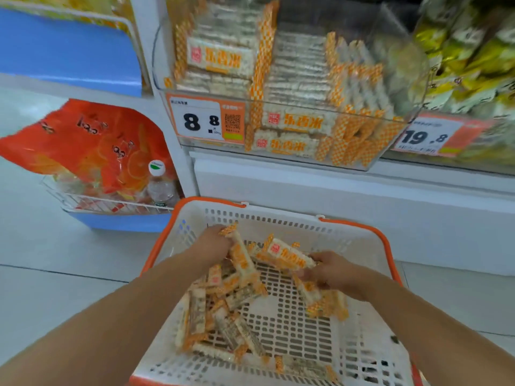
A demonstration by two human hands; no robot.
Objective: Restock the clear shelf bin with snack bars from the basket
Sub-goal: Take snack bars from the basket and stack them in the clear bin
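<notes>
A white basket [359, 240] with an orange rim stands on the floor below me, holding several orange-and-white snack bars [223, 319]. My left hand [213, 242] is inside it at the far left, closed around a snack bar [241, 254] that points upward. My right hand [331, 270] grips another snack bar [289, 256] by its right end, lifted above the pile. Above, the clear shelf bin [404, 79] holds stacked snack bars on its left and front, with open room at its back right.
Price tags reading 8.8 [206, 121] and 19.8 [429, 137] hang on the shelf front. A neighbouring bin of yellow-green packets [473, 57] sits to the right. On the left a wire rack holds orange bags [89, 143] and a water bottle [160, 185].
</notes>
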